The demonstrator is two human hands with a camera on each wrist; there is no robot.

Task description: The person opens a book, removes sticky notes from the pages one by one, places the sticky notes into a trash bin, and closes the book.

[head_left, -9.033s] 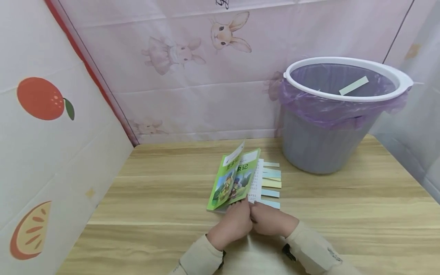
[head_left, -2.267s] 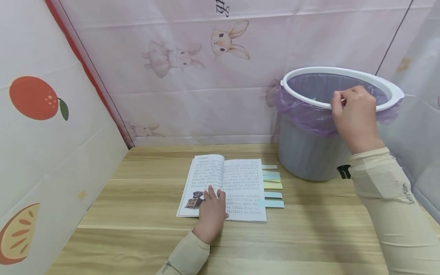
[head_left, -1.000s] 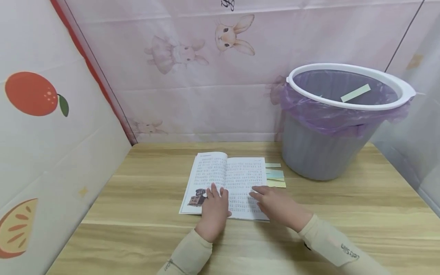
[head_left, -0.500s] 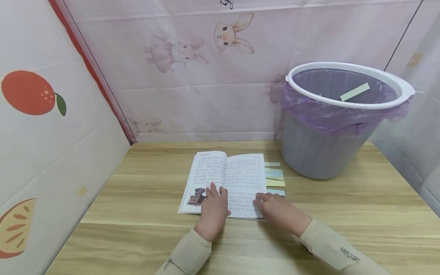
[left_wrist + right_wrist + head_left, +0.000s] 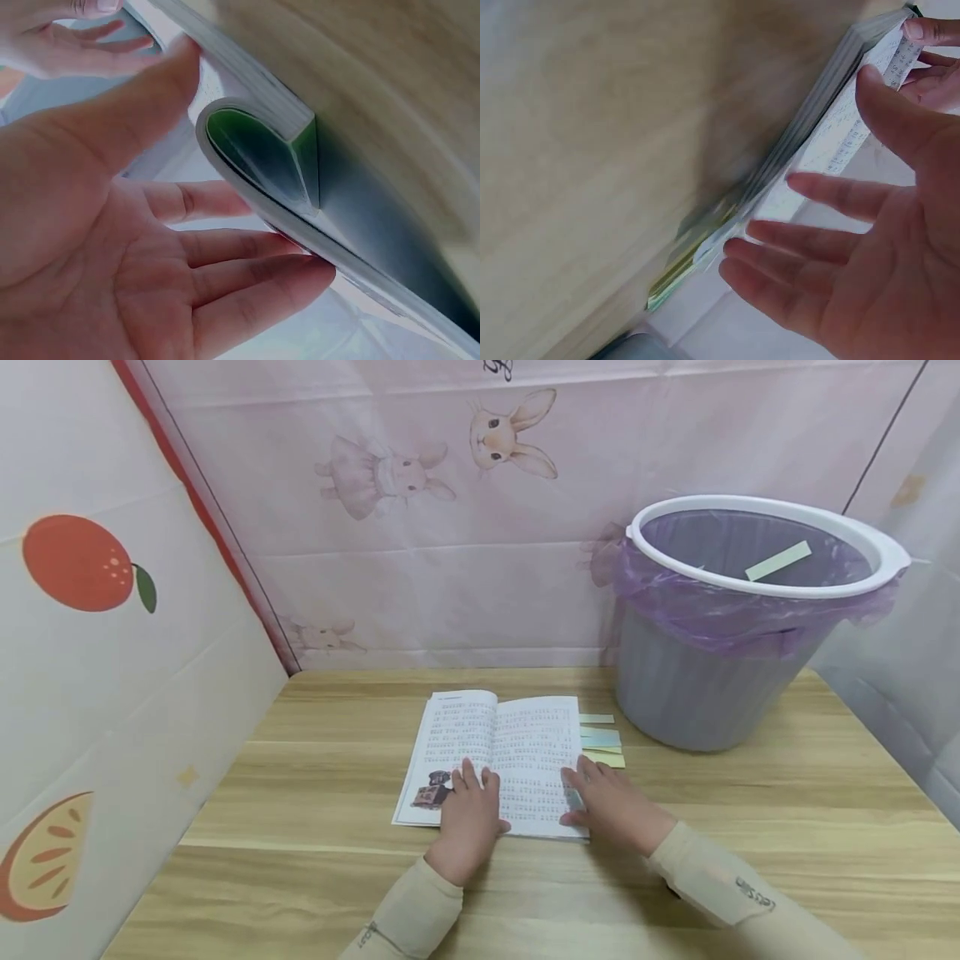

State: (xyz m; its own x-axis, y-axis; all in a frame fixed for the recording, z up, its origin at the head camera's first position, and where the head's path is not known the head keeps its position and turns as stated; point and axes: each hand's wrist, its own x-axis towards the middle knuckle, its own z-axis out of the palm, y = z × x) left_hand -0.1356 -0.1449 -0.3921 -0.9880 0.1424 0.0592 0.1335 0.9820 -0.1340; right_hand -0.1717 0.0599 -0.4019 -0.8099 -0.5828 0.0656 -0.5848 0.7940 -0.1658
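Observation:
An open book (image 5: 534, 735) with printed pages lies on the wooden table. My left hand (image 5: 468, 818) rests over the lower left page, fingers extended beside a small picture. In the left wrist view the thumb touches the page by the spine, and the green cover (image 5: 247, 142) curves under the raised pages. My right hand (image 5: 618, 802) is at the right page's lower edge, fingers extended. A light-blue sticky tab (image 5: 573, 797) shows between its thumb and fingers. Farther up that edge, pale green, blue and yellow sticky tabs (image 5: 603, 739) stick out.
A grey bin (image 5: 675, 685) with a white rim and purple liner stands at the back right, near the tabs. One pale strip (image 5: 778, 561) shows inside it. Printed cloth walls border the table (image 5: 315, 860) behind and at the left.
Earlier both hands were at the book with its green cover showing; then the right hand was over the bin. It has since returned to the right page, fingers now spread. The left hand stays put.

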